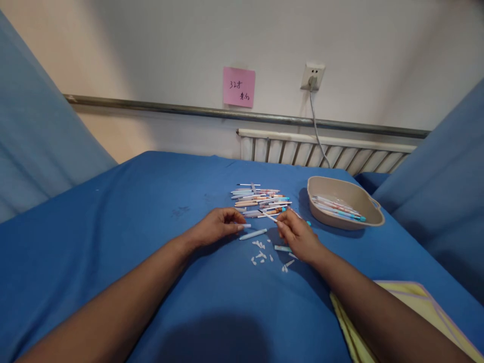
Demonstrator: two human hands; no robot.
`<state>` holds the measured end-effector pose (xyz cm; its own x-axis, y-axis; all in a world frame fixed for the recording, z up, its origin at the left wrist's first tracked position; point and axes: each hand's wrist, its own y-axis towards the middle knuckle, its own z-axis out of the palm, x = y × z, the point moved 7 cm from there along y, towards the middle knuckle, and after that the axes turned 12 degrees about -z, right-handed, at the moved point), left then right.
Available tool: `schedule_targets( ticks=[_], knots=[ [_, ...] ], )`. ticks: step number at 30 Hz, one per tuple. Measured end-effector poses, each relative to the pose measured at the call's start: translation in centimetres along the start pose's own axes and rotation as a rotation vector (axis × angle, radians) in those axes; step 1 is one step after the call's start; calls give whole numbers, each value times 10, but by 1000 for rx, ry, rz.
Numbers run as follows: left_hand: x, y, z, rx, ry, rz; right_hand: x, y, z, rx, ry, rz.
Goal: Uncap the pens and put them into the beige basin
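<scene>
My left hand [224,222] is closed, pinching a short pale pen part [247,225] whose end sticks out past the fingertips. Between the fingers of my right hand [298,234] is a thin white pen refill [269,217] with a dark tip pointing up and left. A light blue pen barrel [253,234] lies on the blue cloth between the hands. Close below are several small white pen tips [260,255]. A pale green pen part [282,248] is partly hidden under my right hand. Just beyond both hands spreads a pile of pen parts [260,198], in white, orange and blue.
A beige plastic basin [328,184] with several pens [336,207] stands to the right. A yellow cloth [406,300] lies at the front right, under my right forearm. Behind the blue-covered table [170,186] are a radiator [280,148], a rail and a plugged-in cable.
</scene>
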<state>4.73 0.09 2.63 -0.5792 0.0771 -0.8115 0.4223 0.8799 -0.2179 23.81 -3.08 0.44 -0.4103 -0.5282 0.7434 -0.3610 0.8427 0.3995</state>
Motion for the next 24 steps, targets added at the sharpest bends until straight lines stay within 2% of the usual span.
schedule_targets(
  ticks=[3, 5, 10, 14, 19, 24],
  knots=[
    [-13, -6, -7, -99, 270, 172, 2, 0, 2, -1, 16, -9],
    [-19, -9, -8, -127, 412, 223, 2, -1, 4, 15, 0, -13],
    [-19, -9, -11, -178, 567, 152, 0, -1, 6, 49, -7, 2],
    [-18, -9, -9, -160, 607, 118, 1, -1, 6, 53, 5, -6],
    [-18, -12, -16, -231, 583, 109, 0, -1, 7, 56, -4, 1],
    [-7, -8, -17, -223, 544, 80, -1, -1, 6, 45, -12, 7]
  ],
)
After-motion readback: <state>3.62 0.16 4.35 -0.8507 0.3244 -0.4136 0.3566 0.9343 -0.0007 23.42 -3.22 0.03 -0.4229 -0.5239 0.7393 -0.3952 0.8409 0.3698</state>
